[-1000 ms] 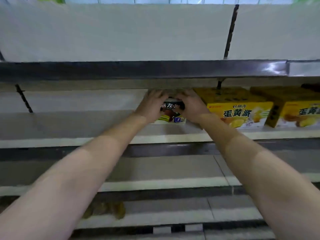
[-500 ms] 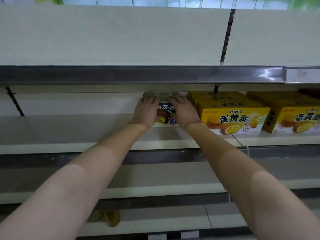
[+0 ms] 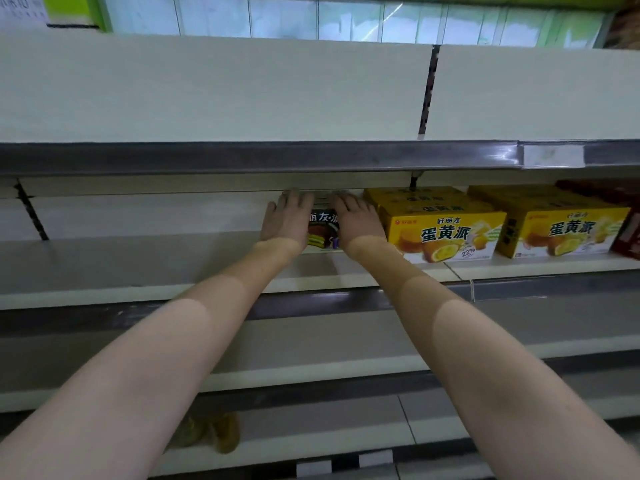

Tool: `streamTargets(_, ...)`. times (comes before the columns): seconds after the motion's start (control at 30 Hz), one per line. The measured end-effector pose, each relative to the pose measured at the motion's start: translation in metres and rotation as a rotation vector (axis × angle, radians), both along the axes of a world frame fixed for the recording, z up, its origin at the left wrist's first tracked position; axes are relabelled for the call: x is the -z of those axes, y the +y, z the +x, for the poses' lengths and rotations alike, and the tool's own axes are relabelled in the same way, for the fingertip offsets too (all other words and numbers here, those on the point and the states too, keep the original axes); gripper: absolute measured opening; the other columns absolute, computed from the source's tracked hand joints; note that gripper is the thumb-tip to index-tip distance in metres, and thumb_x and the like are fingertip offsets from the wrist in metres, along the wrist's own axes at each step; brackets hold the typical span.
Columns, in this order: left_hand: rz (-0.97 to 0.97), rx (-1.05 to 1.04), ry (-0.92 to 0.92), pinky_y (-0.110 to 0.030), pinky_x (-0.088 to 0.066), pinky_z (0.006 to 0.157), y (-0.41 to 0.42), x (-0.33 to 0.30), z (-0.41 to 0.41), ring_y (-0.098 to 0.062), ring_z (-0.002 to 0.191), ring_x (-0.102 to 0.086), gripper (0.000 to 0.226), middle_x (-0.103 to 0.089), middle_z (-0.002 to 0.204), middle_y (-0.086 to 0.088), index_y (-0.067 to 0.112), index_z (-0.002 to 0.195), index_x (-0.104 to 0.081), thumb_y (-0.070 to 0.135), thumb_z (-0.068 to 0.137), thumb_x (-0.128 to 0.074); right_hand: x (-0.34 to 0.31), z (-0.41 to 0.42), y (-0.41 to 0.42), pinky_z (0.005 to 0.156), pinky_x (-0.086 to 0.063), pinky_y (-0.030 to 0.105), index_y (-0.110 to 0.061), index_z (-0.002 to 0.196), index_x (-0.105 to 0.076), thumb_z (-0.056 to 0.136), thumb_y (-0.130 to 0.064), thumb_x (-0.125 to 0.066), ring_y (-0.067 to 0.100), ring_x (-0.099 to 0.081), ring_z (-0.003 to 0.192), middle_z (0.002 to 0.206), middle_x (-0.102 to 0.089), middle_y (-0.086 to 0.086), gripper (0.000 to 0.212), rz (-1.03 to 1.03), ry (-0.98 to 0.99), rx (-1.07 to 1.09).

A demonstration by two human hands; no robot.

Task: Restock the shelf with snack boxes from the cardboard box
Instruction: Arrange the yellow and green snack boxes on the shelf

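Note:
A dark snack box (image 3: 323, 230) with a chocolate pie picture stands on the middle shelf (image 3: 138, 268), deep under the shelf above. My left hand (image 3: 287, 220) lies flat against its left front and my right hand (image 3: 356, 221) against its right front. The fingers of both hands stretch straight over the box's top edge. Only a narrow strip of the box shows between my hands. The cardboard box is out of view.
Right of the dark box stand two yellow snack boxes (image 3: 446, 233) (image 3: 568, 233), then a red box (image 3: 628, 233) at the frame's edge. The upper shelf's metal rim (image 3: 242, 157) hangs low over my hands. A brown object (image 3: 211, 431) lies on a lower shelf.
My hands have gone deeper into the shelf with the dark box, and their fingers went from curled round it to stretched flat over it. The view has tilted up slightly.

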State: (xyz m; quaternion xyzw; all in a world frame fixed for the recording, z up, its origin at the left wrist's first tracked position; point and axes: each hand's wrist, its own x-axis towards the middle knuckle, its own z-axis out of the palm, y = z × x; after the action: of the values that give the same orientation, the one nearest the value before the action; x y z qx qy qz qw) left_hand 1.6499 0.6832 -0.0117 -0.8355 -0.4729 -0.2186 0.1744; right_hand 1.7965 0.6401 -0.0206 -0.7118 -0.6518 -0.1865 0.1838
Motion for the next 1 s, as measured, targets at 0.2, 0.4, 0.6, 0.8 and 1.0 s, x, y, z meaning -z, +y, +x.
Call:
streamTargets(0.2, -0.047, 0.057, -0.004, -0.042, -0.038, 0.103, -0.035, 0.003, -0.014, -0.033, 0.127, -0.046, 0.062, -0.05, 0.139, -0.014, 0.018, 0.143, -0.041, 0.024, 0.086, -0.064, 0.0, -0.011, -0.05, 0.109, -0.035, 0.041, -0.005, 0.143, -0.044, 0.084, -0.003, -0.063, 0.037, -0.043, 0.129, 0.143, -0.046, 0.018, 0.061, 0.156, 0.051, -0.053)
streamTargets(0.4, -0.16, 0.285, -0.197, -0.04, -0.048, 0.081, -0.09, 0.019, -0.016, -0.036, 0.102, -0.061, 0.029, -0.062, 0.11, -0.011, 0.015, 0.113, -0.06, 0.014, 0.084, -0.058, 0.022, -0.021, -0.115, 0.082, -0.044, 0.043, -0.004, 0.109, -0.063, 0.085, 0.001, -0.056, 0.039, -0.053, 0.099, 0.107, -0.058, 0.02, 0.026, 0.148, 0.121, -0.036)
streamTargets(0.6, -0.345, 0.448, -0.217, -0.037, -0.048, 0.075, -0.177, 0.044, 0.014, -0.034, 0.1, -0.062, 0.017, -0.067, 0.109, -0.009, 0.02, 0.107, -0.062, 0.02, 0.09, -0.058, 0.062, -0.012, -0.221, 0.084, -0.042, 0.042, -0.001, 0.11, -0.061, 0.088, -0.002, -0.055, 0.037, -0.05, 0.104, 0.111, -0.057, 0.02, 0.023, 0.096, 0.147, 0.075)
streamTargets(0.8, -0.609, 0.671, -0.229, -0.031, -0.041, 0.063, -0.279, 0.106, 0.054, -0.03, 0.084, -0.06, 0.006, -0.063, 0.088, -0.007, 0.02, 0.087, -0.059, 0.016, 0.088, -0.055, 0.125, 0.014, -0.354, 0.078, -0.044, 0.042, -0.003, 0.105, -0.059, 0.089, -0.003, -0.055, 0.038, -0.051, 0.097, 0.102, -0.055, 0.018, 0.017, 0.002, 0.254, 0.323)
streamTargets(1.0, -0.845, 0.864, -0.192, -0.032, -0.051, 0.075, -0.388, 0.177, 0.079, -0.024, 0.087, -0.065, 0.014, -0.071, 0.092, -0.006, 0.016, 0.095, -0.069, 0.011, 0.088, -0.058, 0.191, 0.023, -0.493, 0.08, -0.049, 0.042, -0.007, 0.104, -0.06, 0.092, -0.008, -0.057, 0.03, -0.051, 0.097, 0.102, -0.054, 0.012, 0.013, -0.012, 0.399, 0.55)
